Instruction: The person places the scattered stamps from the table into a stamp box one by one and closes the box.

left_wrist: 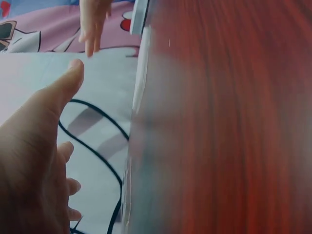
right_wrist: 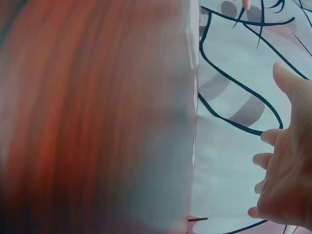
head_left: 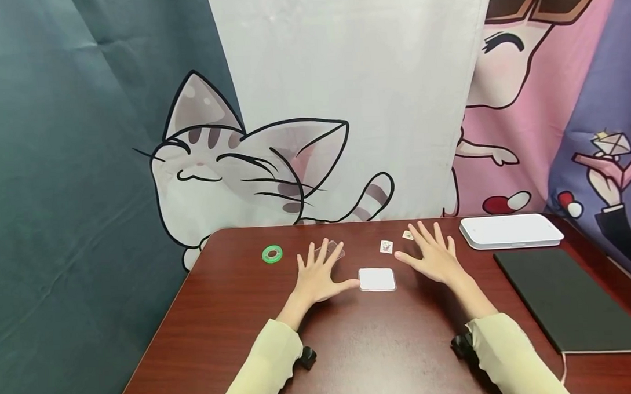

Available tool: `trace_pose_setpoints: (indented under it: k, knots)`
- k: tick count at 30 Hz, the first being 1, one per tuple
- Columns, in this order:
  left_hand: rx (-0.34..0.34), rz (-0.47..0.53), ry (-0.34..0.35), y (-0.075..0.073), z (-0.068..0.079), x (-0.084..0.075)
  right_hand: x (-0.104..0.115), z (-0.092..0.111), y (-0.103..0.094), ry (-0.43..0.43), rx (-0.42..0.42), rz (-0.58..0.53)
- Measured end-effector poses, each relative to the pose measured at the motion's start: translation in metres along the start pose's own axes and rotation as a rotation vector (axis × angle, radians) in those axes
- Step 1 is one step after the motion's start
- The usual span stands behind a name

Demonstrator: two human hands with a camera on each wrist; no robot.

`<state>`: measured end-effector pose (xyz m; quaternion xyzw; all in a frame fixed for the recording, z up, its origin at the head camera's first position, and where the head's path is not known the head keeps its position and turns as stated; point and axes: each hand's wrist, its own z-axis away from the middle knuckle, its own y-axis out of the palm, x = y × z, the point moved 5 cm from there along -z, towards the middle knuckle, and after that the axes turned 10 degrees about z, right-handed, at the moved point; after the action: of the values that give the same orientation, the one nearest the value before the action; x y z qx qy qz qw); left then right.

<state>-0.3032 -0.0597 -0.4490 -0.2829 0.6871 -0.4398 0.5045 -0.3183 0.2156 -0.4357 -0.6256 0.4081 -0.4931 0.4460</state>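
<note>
Both hands are held over the table with fingers spread, and neither holds anything. My left hand (head_left: 318, 279) is nearest to a clear flat piece (head_left: 336, 250), which its fingers partly cover in the head view. Between the hands lies a white rounded rectangle with a clear rim (head_left: 377, 279); the left thumb points at its left edge. My right hand (head_left: 435, 259) is beside a small white printed square (head_left: 387, 246), and a second small square (head_left: 408, 235) shows behind its fingertips. In the wrist views the left hand (left_wrist: 34, 146) and right hand (right_wrist: 290, 161) appear raised off the tabletop.
A green ring-shaped roll (head_left: 272, 254) lies at the back left of the brown table (head_left: 205, 340). At the back right stands a white rounded box (head_left: 511, 231), with a black flat pad (head_left: 575, 304) in front of it. A printed curtain (head_left: 354, 103) hangs behind.
</note>
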Motion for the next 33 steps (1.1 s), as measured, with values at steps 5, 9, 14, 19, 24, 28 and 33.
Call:
trace_pose_setpoints:
  k: [5, 9, 14, 19, 24, 28, 33]
  knots:
    - [-0.001, 0.008, 0.037, 0.009, -0.004, -0.012, 0.005, -0.006, 0.005, -0.028, -0.025, -0.083]
    - [-0.007, 0.028, 0.057, 0.014, -0.006, -0.016, 0.011, -0.013, 0.012, -0.081, -0.051, -0.171]
    - [-0.071, 0.089, 0.140, 0.022, -0.008, -0.020, 0.012, -0.021, 0.025, -0.093, -0.049, -0.291]
    - [-0.192, 0.173, 0.275, 0.033, -0.010, -0.026, 0.002, -0.027, 0.037, -0.024, -0.031, -0.373]
    - [-0.197, 0.255, 0.282, 0.044, -0.008, -0.026, -0.007, -0.032, 0.044, 0.001, -0.035, -0.368]
    - [-0.159, 0.292, 0.265, 0.045, -0.009, -0.024, -0.007, -0.039, 0.047, 0.022, -0.061, -0.356]
    - [-0.153, 0.308, 0.246, 0.041, -0.013, -0.018, -0.002, -0.049, 0.050, 0.043, -0.036, -0.337]
